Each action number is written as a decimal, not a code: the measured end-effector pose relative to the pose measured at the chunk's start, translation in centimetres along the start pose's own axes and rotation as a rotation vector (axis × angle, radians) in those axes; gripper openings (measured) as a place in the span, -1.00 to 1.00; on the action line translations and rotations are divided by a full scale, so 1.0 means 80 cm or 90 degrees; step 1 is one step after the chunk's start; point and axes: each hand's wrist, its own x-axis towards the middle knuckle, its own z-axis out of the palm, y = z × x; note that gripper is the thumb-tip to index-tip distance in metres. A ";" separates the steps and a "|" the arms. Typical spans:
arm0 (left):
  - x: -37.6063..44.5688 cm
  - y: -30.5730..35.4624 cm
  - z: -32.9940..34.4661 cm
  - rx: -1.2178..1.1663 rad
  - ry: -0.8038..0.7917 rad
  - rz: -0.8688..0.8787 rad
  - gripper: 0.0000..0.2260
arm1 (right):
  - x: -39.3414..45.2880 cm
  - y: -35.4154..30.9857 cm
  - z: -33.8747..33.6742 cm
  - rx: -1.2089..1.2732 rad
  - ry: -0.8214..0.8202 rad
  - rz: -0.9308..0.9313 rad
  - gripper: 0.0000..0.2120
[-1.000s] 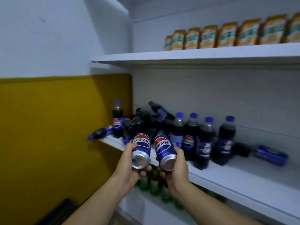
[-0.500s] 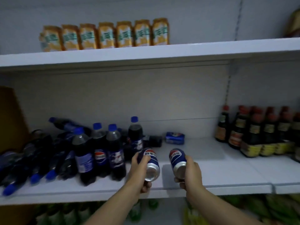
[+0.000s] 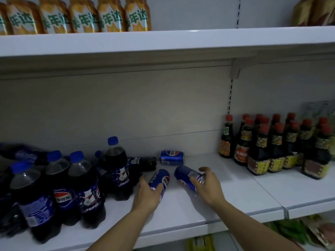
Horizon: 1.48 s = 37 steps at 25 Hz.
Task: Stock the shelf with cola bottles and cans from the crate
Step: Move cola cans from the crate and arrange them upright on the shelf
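Lying on their sides on the white middle shelf [image 3: 235,201], two blue cola cans sit under your hands. Your left hand [image 3: 146,195] curls its fingers round the near end of the left can [image 3: 160,179], which points away from you toward the back panel. Your right hand [image 3: 208,185] grips the right can [image 3: 188,176] from above, thumb and fingers wrapped over its near end; this can angles toward the left rear. The two cans lie near each other but apart, with bare shelf between them.

A third can [image 3: 171,157] lies on its side farther back, close to the back panel, just beyond the two you hold.

To your left, upright cola bottles [image 3: 85,189] with blue caps stand in a loose group, and more bottles lie tumbled behind and beside them. The nearest upright bottle [image 3: 117,167] stands just beside the left can.

To your right, a block of dark sauce bottles [image 3: 272,145] with red caps stands well apart from the right can. Open shelf surface runs between the right can and that block, and forward to the shelf's front edge. A seam divides the shelf board to the right of your right forearm.

Overhead, the upper shelf [image 3: 181,40] carries a row of orange packs [image 3: 81,15], and its front lip overhangs the working bay.
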 end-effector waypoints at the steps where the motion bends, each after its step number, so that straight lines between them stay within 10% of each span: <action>1: 0.006 0.002 -0.002 0.016 0.015 0.010 -0.29 | 0.003 0.000 -0.001 -0.002 0.013 -0.008 -0.50; 8: -0.013 0.007 -0.028 0.042 0.040 0.108 -0.41 | -0.032 -0.004 -0.006 -0.075 0.167 -0.125 -0.71; 16: -0.088 -0.009 -0.146 0.018 0.072 0.255 -0.63 | -0.105 -0.075 0.052 -0.033 0.116 -0.352 -0.77; 23: -0.213 -0.086 -0.325 0.079 0.285 0.316 -0.80 | -0.233 -0.225 0.180 0.065 -0.102 -0.579 -0.74; 37: -0.570 -0.376 -0.531 0.048 0.660 -0.037 -0.69 | -0.592 -0.335 0.444 0.130 -0.805 -0.726 -0.50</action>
